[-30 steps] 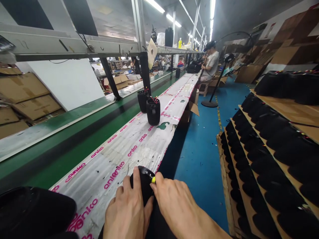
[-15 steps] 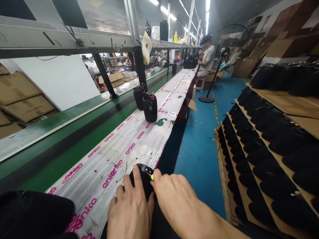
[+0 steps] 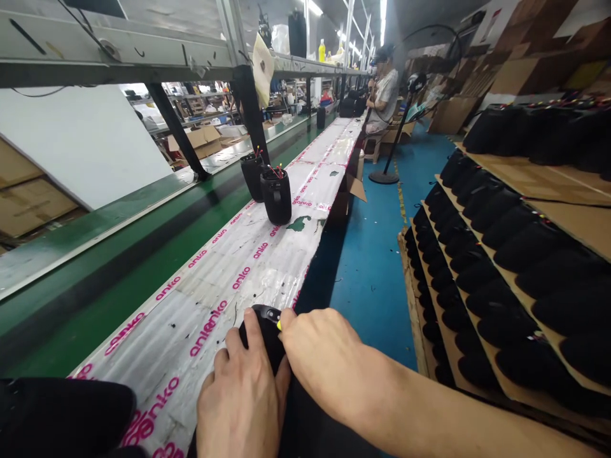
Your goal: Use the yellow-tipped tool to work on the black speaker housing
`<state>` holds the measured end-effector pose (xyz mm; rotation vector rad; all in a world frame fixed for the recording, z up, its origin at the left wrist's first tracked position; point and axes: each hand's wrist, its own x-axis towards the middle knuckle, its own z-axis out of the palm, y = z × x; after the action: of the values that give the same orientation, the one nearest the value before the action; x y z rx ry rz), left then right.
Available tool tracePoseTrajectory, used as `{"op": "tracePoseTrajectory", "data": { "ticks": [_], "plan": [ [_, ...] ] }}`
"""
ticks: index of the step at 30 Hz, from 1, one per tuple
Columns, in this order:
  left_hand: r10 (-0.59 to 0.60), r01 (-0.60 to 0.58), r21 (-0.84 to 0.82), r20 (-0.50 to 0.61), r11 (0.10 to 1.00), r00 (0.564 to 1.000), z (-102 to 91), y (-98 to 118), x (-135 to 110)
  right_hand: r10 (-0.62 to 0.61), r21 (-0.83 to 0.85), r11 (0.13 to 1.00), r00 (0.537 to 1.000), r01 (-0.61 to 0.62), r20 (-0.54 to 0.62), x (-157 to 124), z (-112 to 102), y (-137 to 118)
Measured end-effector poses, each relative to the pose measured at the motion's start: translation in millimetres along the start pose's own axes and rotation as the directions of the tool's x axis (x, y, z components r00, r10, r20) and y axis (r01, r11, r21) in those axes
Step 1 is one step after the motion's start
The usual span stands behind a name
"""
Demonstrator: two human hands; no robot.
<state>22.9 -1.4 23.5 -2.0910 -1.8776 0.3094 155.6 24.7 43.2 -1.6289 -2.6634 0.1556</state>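
Note:
A black fabric-covered speaker housing (image 3: 266, 340) is tilted near the bench edge, with a smooth dark end panel that has small holes. My left hand (image 3: 241, 391) wraps around its near side, fingers pressed along the fabric. Right against that end panel, my right hand (image 3: 322, 359) is closed in a fist. A bit of a yellow-tipped tool (image 3: 279, 325) shows by its thumb; the rest is hidden in the grip. Two more housings, one nearer (image 3: 277, 207) and one behind (image 3: 251, 177), stand upright farther along with coloured wires poking from their tops.
White sheeting (image 3: 191, 299) with pink print covers the bench, beside a green belt (image 3: 143, 245). Large black housings (image 3: 62, 413) lie at lower left. Racks of black housings (image 3: 501, 248) stand on the right. Farther off are a seated person (image 3: 384, 92) and a fan (image 3: 416, 83).
The whole view has shifted, so the bench and shelf appear farther left and slightly higher. Both hands keep their hold at the housing's end, and more of the right forearm shows.

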Motion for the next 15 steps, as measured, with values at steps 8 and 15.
{"op": "tracePoseTrajectory", "data": {
  "ticks": [8,15],
  "plan": [
    [0.024,-0.024,-0.004,0.002,1.0,1.0,-1.0,-2.5,-0.7,0.08,0.009,0.997,0.994,-0.079,-0.07,-9.1,15.3,-1.3],
    [0.029,-0.029,-0.021,0.031,0.999,0.999,-4.5,-2.2,-1.1,-0.071,0.035,0.997,0.995,0.068,0.075,0.9,-14.8,11.8]
  ]
}}
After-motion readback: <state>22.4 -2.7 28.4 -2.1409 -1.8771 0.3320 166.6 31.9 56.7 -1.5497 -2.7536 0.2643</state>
